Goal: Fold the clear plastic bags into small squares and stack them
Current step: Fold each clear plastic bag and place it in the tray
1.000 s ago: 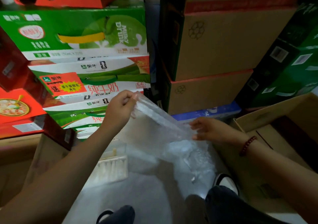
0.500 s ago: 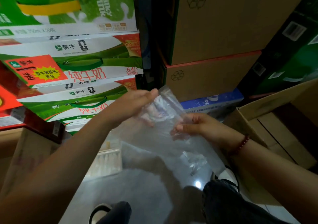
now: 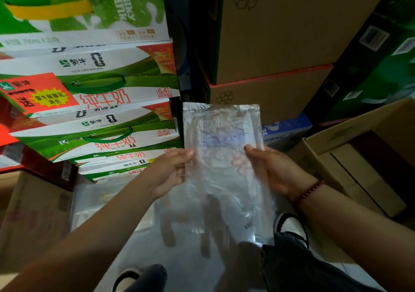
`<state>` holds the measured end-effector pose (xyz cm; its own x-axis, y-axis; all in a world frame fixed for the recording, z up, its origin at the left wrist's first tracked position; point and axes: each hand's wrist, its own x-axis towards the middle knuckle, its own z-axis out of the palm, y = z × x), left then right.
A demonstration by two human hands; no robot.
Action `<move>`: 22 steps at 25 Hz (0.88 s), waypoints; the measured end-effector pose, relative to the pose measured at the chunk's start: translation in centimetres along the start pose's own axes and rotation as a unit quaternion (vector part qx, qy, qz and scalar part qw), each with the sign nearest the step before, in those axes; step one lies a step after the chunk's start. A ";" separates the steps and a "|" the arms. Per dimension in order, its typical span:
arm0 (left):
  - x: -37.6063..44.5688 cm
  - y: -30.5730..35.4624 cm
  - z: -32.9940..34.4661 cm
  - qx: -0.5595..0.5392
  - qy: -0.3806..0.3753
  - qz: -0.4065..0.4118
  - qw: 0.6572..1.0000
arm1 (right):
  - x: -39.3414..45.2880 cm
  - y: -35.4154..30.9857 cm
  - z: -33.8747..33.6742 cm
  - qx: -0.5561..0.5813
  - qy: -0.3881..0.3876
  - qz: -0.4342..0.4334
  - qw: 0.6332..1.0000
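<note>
A clear plastic bag (image 3: 221,132) hangs flat and upright in front of me, its straight top edge level with the cartons behind. My left hand (image 3: 169,170) pinches its left edge with thumb in front. My right hand (image 3: 269,170) pinches the right edge the same way, a red bead bracelet on the wrist. The bag's lower part (image 3: 224,206) drapes down toward my knees. More clear plastic (image 3: 94,202) lies below on the left; how much is there is hard to tell.
Stacked green and white milk cartons (image 3: 94,94) rise at the left. Brown cardboard boxes (image 3: 280,33) stand behind the bag. An open cardboard box (image 3: 359,157) sits at the right. My shoes (image 3: 289,224) and dark trouser leg (image 3: 292,264) are below.
The crumpled bag has been pulled straight and spread flat. Both hands shifted to its side edges and lifted it upright; the view tilted down and closer.
</note>
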<state>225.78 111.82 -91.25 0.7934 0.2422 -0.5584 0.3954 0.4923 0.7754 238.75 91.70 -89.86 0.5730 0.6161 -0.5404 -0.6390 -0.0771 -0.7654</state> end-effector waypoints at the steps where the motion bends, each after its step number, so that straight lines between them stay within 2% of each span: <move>1: 0.1 0.1 0.1 -0.005 0.029 0.005 1.000 | 0.1 0.1 -0.3 -0.035 0.012 0.010 0.999; 4: 0.2 0.3 -0.4 -0.041 0.077 0.036 0.996 | 0.0 0.1 -0.7 -0.108 0.030 0.018 0.994; 6: 0.0 0.5 -0.4 -0.021 0.112 0.067 0.991 | -0.1 0.0 -0.7 -0.131 0.066 -0.023 0.989; 8: -0.3 0.7 0.2 0.023 0.155 0.105 0.982 | -0.3 -0.2 -0.6 -0.162 0.096 -0.081 0.979; 11: -0.8 1.3 0.6 0.141 0.220 0.158 0.952 | -0.9 -0.6 -0.5 -0.201 0.070 -0.154 0.965; 12: -0.9 1.5 0.4 0.183 0.210 0.179 0.943 | -1.2 -0.7 -0.4 -0.205 0.056 -0.169 0.962; 14: -1.5 1.9 0.0 0.253 0.139 0.207 0.935 | -1.5 -1.0 -0.3 -0.209 0.049 -0.179 0.960; 16: -1.8 2.3 -0.3 0.319 0.091 0.206 0.921 | -1.5 -1.1 -0.3 -0.217 0.063 -0.175 0.958; 18: -2.0 2.5 -0.1 0.361 0.090 0.209 0.904 | -1.4 -1.1 -0.5 -0.244 0.068 -0.168 0.953; 22: -1.8 2.4 0.2 0.435 0.138 0.228 0.860 | -1.2 -0.9 -0.6 -0.322 0.070 -0.187 0.926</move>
<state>225.34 112.39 -88.31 0.8649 0.4934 -0.0928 0.3642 -0.4893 0.7924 238.94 90.54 -88.68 0.7820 0.5896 -0.2021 0.0288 -0.3581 -0.9332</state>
